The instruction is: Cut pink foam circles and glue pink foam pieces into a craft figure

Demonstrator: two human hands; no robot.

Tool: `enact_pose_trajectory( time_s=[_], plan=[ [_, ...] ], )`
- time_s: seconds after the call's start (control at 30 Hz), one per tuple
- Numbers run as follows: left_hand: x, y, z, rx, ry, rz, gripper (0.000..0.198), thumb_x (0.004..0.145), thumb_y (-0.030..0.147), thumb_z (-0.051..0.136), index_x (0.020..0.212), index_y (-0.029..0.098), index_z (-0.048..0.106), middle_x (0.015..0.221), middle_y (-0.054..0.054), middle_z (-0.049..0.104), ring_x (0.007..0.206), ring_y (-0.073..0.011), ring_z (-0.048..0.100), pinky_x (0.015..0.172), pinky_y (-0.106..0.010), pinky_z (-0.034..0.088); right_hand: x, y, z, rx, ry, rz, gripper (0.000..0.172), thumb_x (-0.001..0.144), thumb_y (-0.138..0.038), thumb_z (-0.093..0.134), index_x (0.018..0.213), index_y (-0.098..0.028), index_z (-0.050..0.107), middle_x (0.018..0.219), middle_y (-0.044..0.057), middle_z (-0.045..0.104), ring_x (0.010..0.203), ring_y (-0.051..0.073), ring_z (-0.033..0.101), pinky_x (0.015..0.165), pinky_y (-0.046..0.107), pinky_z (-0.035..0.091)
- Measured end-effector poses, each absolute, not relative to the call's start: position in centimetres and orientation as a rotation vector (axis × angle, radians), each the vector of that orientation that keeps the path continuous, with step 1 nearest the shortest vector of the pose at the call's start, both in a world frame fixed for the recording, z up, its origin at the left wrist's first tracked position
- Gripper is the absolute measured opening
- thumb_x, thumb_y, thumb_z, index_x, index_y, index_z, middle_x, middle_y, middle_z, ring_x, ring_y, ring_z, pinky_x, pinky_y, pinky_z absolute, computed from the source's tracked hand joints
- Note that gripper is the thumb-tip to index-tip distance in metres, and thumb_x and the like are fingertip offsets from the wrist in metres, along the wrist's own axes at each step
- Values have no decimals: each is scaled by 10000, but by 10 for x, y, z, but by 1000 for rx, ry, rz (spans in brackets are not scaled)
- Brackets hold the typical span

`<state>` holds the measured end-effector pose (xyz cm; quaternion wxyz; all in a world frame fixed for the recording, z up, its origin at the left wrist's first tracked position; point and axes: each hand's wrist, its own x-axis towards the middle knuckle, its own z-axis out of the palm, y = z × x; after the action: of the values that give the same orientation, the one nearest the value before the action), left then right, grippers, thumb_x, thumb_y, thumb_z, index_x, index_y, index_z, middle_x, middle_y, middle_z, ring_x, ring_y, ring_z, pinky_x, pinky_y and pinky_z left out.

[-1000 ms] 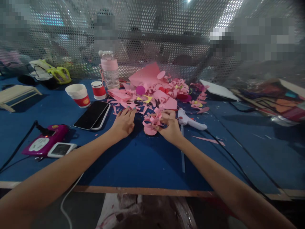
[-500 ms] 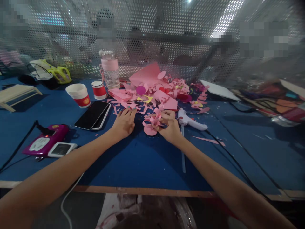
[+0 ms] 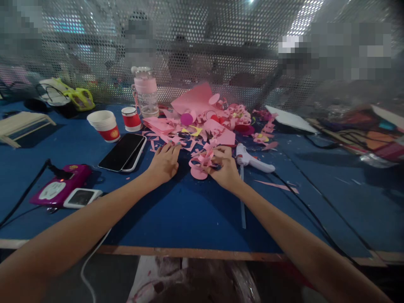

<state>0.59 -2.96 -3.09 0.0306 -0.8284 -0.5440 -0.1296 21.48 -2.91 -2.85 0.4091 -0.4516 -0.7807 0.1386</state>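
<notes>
A pink looped paper piece [image 3: 199,169] with a round base stands on the blue table, and my right hand [image 3: 225,168] grips its right side between thumb and fingers. To the left of it, my left hand [image 3: 164,163] lies palm down with its fingers slightly apart, fingertips at the edge of the paper scraps. Nothing shows in that hand. Behind both hands spreads a heap of pink paper sheets and cuttings [image 3: 224,134]. Just right of my right hand rests a white glue gun [image 3: 257,163], a clear glue stick [image 3: 243,202] below its head.
On the left are a black phone [image 3: 121,152], paper cups [image 3: 104,124], a bottle [image 3: 147,94], a purple power socket [image 3: 63,185] and a wooden stand [image 3: 23,124]. A white board [image 3: 290,119] lies at right. Perforated metal [image 3: 202,42] rises behind.
</notes>
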Motion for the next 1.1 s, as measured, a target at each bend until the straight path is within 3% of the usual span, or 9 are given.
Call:
enact_pose_trajectory(
  time_s=[0.57, 0.67, 0.87, 1.1],
  plan=[
    [7, -30, -30, -2559, -1689, -418, 581, 732, 107, 427, 1305, 40, 357, 1345, -180, 438, 1289, -297, 318, 1038, -474, 293, 214, -27, -31, -1121, -1918, 389, 196, 638, -340, 724, 735, -190, 644, 1003, 110, 501, 1025, 261, 506, 775, 383, 522],
    [6, -29, -32, -2562, -1673, -428, 582, 733, 112, 428, 1307, 46, 355, 1349, -178, 432, 1289, -297, 317, 1039, -477, 291, 215, -27, -31, -1111, -1963, 358, 138, 655, -308, 712, 669, -193, 638, 929, 106, 529, 1039, 266, 486, 815, 395, 504],
    [6, -30, -29, -2563, -1703, -375, 593, 736, 115, 420, 1318, 42, 341, 1362, -166, 421, 1299, -294, 298, 1048, -471, 281, 215, -28, -31, -1117, -1955, 330, 147, 652, -307, 711, 723, -199, 642, 995, 102, 512, 1004, 246, 517, 785, 379, 518],
    [6, -31, -30, -2564, -1685, -401, 580, 741, 123, 425, 1313, 67, 344, 1355, -164, 428, 1293, -288, 307, 1040, -477, 289, 215, -25, -34, -1123, -2000, 286, 154, 667, -334, 706, 733, -206, 651, 920, 98, 540, 1042, 261, 487, 848, 412, 482]
  ],
)
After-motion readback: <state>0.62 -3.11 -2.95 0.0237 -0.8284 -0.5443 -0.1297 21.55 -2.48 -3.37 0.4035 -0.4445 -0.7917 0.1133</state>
